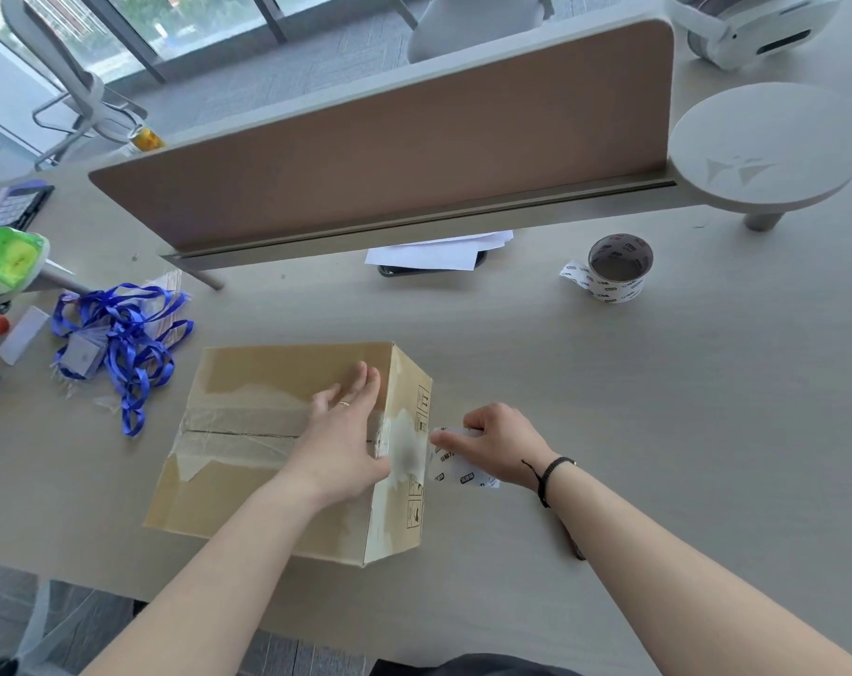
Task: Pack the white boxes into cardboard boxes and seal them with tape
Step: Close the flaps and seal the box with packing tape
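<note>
both forearms reach over the desk (609, 383). i see my left hand (338, 441) lying flat, fingers straight, on the taped cardboard box (248, 431); my right hand (499, 444) pinches a tape strip (456, 468) at its right side. tape roll (617, 268) stands well apart.

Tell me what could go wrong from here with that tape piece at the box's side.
1. The right hand pinches a loose tape strip that curls near the box; it may fold and stick to itself or the fingers.
2. The left hand only presses flat on top, so the box might slide as the strip is pressed on.
3. The tape roll sits far off if another strip is needed.
</note>
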